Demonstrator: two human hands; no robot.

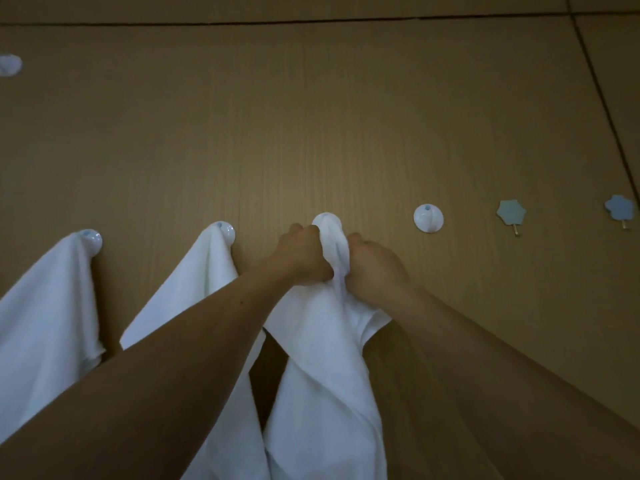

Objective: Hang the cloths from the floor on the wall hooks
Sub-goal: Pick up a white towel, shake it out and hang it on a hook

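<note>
Wall: brown wood-grain panel [311, 116] filling the view, with dark seams along the top and down the far right.
Row of hooks: round white hooks at left and middle, one bare round hook [428, 218] just right of the hands, then two pale blue flower-shaped hooks [511, 213] further right, both bare; another white knob [9, 64] sits high at the left edge.
Hung cloths: a white cloth on the leftmost hook [48, 299] and a second white cloth [204, 278] on the next hook, partly hidden by the left forearm.
Cloth in hand: third white cloth [325, 375], its top bunched over the middle hook [325, 220], the rest hanging down between the forearms.
Left hand [301, 254]: raised to the hook, fingers curled tight on the bunched cloth from the left.
Right hand [375, 268]: level with it, fingers closed on the same bunch from the right.
</note>
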